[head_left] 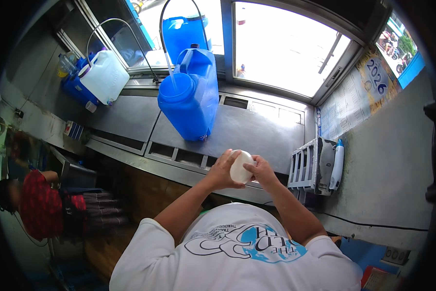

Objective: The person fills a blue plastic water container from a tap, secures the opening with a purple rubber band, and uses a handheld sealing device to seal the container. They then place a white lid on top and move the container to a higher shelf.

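Observation:
A round white lid is held up in front of my chest, between both hands. My left hand wraps round its left edge, with the thumb under its lower rim. From the other side my right hand grips it, fingers and thumb closed on the edge. Beyond my hands stands a blue water jug on the steel counter. Its wide round mouth is uncovered, and a stream of water runs into it from a thin curved spout. The jug's smaller black cap is on.
At the left, a white jug stands by blue containers under another curved spout. A grey plastic rack and a white-and-blue handheld device are at the right. A person in red is at far left.

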A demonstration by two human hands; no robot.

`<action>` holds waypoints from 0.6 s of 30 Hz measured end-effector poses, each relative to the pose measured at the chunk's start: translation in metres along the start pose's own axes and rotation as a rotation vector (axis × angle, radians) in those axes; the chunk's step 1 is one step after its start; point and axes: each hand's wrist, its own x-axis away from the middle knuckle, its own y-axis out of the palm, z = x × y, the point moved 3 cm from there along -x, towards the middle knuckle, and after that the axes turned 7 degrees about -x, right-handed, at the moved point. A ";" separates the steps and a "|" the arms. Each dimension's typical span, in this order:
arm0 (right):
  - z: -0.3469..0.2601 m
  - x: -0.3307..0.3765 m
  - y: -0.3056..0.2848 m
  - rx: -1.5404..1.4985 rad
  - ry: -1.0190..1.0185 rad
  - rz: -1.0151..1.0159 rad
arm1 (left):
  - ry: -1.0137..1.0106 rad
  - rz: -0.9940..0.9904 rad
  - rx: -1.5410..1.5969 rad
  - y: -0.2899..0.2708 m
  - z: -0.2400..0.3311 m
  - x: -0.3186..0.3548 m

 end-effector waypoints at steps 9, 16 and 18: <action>0.047 -0.007 -0.054 0.582 -0.164 0.100 | -0.285 0.094 0.843 -0.009 -0.100 0.053; 0.082 0.025 -0.114 0.666 0.015 0.213 | -0.329 0.360 0.245 -0.044 -0.155 0.095; 0.088 0.028 -0.116 0.648 0.009 0.262 | -0.336 0.419 0.650 -0.052 -0.172 0.087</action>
